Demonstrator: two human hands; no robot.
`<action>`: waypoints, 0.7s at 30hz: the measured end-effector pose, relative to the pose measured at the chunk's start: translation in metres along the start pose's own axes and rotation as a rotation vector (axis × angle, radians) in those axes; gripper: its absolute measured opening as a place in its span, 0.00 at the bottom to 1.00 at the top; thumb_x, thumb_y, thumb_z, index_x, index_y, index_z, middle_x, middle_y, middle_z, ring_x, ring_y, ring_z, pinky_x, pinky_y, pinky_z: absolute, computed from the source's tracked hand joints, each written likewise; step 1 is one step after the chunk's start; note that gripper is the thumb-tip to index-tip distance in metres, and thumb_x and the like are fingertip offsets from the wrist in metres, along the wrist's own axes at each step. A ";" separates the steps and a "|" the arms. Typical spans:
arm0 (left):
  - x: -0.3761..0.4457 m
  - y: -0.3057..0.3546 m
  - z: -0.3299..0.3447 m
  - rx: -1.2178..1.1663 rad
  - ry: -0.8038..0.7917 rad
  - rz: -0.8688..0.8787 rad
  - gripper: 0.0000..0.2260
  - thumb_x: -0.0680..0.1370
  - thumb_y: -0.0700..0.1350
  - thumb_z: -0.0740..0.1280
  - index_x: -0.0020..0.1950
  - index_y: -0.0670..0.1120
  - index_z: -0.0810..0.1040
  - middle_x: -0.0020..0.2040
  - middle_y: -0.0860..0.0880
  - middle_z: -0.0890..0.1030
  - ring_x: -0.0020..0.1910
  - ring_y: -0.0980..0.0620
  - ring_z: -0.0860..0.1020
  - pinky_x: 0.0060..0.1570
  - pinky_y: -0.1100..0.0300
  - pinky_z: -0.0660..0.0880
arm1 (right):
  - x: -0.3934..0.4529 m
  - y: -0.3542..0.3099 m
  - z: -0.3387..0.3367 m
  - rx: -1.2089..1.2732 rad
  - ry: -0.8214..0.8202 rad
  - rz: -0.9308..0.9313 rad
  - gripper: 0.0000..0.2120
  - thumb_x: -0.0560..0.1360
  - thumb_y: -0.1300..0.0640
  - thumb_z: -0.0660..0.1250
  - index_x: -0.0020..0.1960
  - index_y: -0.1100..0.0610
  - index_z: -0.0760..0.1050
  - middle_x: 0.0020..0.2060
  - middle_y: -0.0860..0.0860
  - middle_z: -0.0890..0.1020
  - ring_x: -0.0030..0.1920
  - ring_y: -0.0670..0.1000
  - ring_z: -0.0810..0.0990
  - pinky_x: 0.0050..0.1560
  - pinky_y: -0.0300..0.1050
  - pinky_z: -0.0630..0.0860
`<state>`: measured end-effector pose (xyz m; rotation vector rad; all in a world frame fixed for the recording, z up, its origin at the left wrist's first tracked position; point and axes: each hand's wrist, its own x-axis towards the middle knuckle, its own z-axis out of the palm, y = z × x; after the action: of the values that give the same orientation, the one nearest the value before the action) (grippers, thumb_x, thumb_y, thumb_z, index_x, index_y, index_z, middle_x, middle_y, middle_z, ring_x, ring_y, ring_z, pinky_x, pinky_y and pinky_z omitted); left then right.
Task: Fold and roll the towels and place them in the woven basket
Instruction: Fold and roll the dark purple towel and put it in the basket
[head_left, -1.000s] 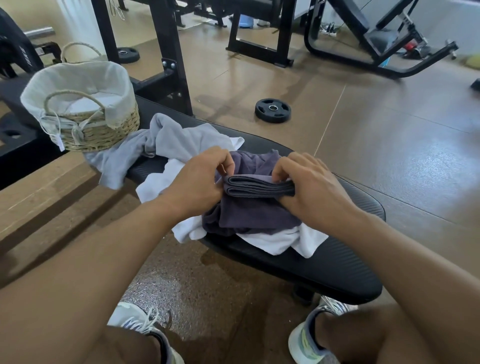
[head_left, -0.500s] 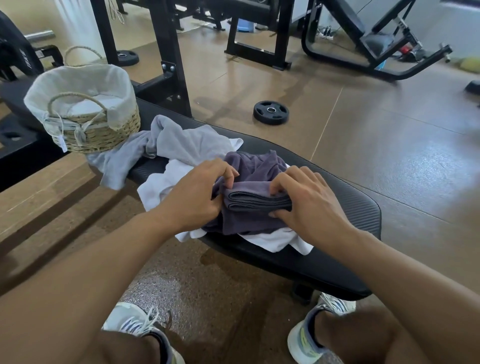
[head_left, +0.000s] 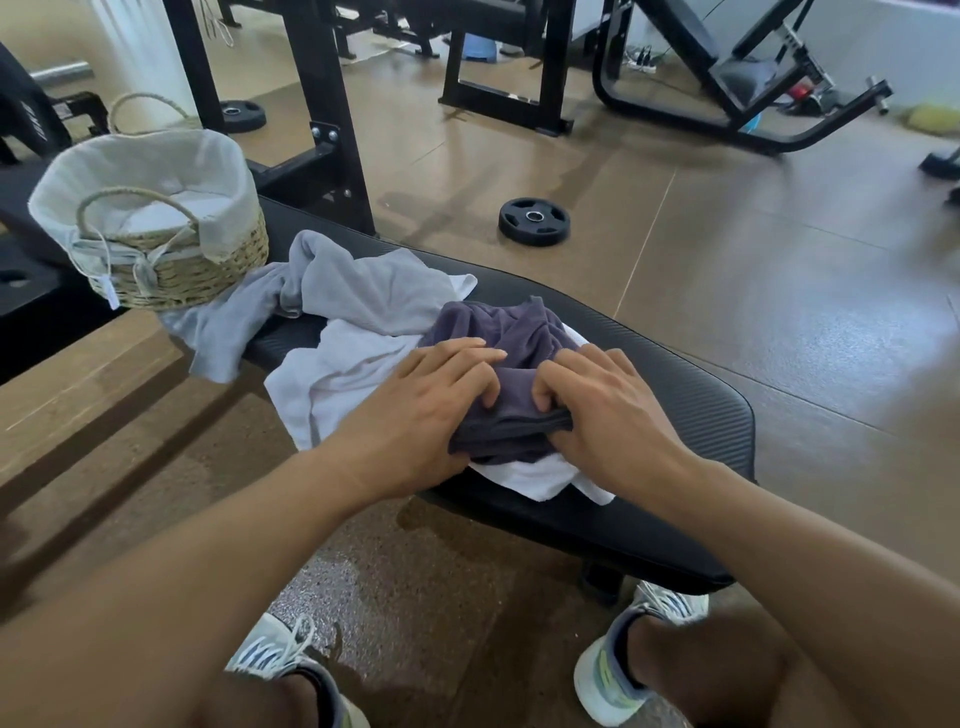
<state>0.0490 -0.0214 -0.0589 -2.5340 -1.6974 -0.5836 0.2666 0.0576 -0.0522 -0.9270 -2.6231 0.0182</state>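
Observation:
A dark purple towel (head_left: 514, 332) lies on a black padded bench (head_left: 691, 410), its near part rolled into a thick wad. My left hand (head_left: 426, 405) and my right hand (head_left: 608, 410) sit side by side on that roll, fingers curled over its top and gripping it. Under the purple towel lies a white towel (head_left: 337, 384). A grey towel (head_left: 358, 286) is crumpled behind it, hanging off the bench's left edge. The woven basket (head_left: 171, 275) with a white cloth liner stands at the far left end of the bench, something white inside it.
A black weight plate (head_left: 534, 222) lies on the brown floor beyond the bench. Black rack uprights (head_left: 332, 130) rise behind the basket, and more gym frames stand at the back. My two shoes (head_left: 628, 654) are on the floor below the bench's near edge.
Both hands have moved from the roll's ends onto its top and closer together, and the roll has advanced away from me, leaving less loose purple towel.

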 end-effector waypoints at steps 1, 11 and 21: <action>0.000 0.000 0.000 0.012 0.011 -0.005 0.20 0.64 0.46 0.74 0.51 0.51 0.70 0.72 0.52 0.71 0.74 0.49 0.66 0.69 0.57 0.61 | -0.002 -0.001 -0.001 0.015 -0.021 -0.003 0.15 0.62 0.61 0.73 0.43 0.50 0.71 0.38 0.44 0.73 0.42 0.51 0.69 0.48 0.47 0.67; 0.002 -0.005 -0.009 -0.168 0.116 -0.096 0.13 0.65 0.44 0.71 0.48 0.48 0.78 0.56 0.53 0.80 0.54 0.49 0.77 0.56 0.54 0.74 | -0.003 -0.004 -0.005 -0.079 -0.138 -0.002 0.23 0.64 0.44 0.78 0.52 0.48 0.71 0.47 0.45 0.72 0.49 0.51 0.70 0.52 0.47 0.69; 0.004 -0.009 -0.024 -0.666 0.213 -0.495 0.12 0.64 0.54 0.69 0.46 0.54 0.76 0.43 0.52 0.83 0.41 0.47 0.82 0.45 0.53 0.79 | 0.002 -0.003 -0.023 0.190 -0.060 0.110 0.20 0.68 0.48 0.77 0.56 0.46 0.74 0.48 0.36 0.76 0.50 0.39 0.72 0.61 0.42 0.66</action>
<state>0.0351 -0.0201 -0.0365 -2.2241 -2.3459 -1.6228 0.2707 0.0542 -0.0292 -1.0159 -2.5658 0.3216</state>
